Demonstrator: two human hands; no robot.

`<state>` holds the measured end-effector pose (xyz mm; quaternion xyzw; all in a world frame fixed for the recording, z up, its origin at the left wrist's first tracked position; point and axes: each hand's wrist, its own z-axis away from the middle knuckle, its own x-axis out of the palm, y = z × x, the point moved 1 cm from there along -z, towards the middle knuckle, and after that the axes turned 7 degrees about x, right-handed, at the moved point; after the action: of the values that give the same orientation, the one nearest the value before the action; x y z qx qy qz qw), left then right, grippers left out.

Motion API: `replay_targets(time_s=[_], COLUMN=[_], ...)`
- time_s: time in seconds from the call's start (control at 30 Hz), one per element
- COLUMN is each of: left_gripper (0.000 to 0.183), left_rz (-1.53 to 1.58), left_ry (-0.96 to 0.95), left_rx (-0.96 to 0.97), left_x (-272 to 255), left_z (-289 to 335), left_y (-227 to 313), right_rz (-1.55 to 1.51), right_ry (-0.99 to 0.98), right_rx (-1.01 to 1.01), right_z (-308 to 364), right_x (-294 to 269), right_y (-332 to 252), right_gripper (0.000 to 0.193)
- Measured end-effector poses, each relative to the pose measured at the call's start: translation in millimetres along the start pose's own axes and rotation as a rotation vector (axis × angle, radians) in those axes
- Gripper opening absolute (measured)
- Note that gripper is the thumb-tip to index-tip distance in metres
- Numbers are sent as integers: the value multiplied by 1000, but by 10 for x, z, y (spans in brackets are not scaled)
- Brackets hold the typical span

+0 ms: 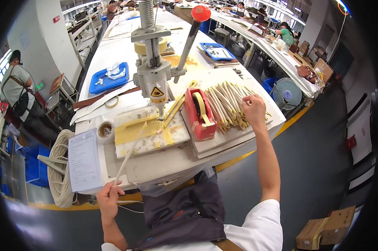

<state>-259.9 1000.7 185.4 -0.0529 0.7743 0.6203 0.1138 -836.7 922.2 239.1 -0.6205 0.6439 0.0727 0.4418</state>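
My left hand (109,197) pinches the lower end of a thin cream cord (132,152) at the table's front edge. The cord slants up and away, its far tip over the yellow-taped white block (155,130) beneath a hand press (154,75). A lever with a red knob (201,14) rises from the press. My right hand (254,109) is closed at the right side of a pile of cream cords (226,104) with yellowish ends; what its fingers hold, if anything, is hidden. Between press and pile stands a red tape dispenser (200,119) with a yellowish roll.
A printed sheet (85,161) and a cord coil (60,171) hang at the table's left front. A tape roll (112,102) and blue tray (109,78) lie beyond. At right is a fan (287,94); cartons (327,230) sit lower right. A person (19,92) stands left; others work farther back.
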Motion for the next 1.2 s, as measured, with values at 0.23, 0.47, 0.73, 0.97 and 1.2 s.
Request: replay_targets(time_s=[0.23,0.47,0.73,0.97,1.2], left_gripper=[22,23,16,18,17], left_rz=[-255,-303,-265,-340,-383], left_ry=[-167,-397,-212,-116,-100], left_rx=[42,63,-55,52,71], left_x=[-241,-159,-254,-133,-140], left_z=[-42,-267,-887,-1361,-1380], left_y=[341,385,-37,-418,-624], right_rz=[-441,-552,-745,-546,-569], right_ry=[-68,-880,-987,-480,-472], right_rx=[-166,-769,-145,-232,-201], right_z=[527,1385,1443,1519,1540], right_x=[-285,235,924,1383,1400], right_y=[-1048,-2094,-1910,-1874,-1864], right_gripper=[23,33,23,15,13])
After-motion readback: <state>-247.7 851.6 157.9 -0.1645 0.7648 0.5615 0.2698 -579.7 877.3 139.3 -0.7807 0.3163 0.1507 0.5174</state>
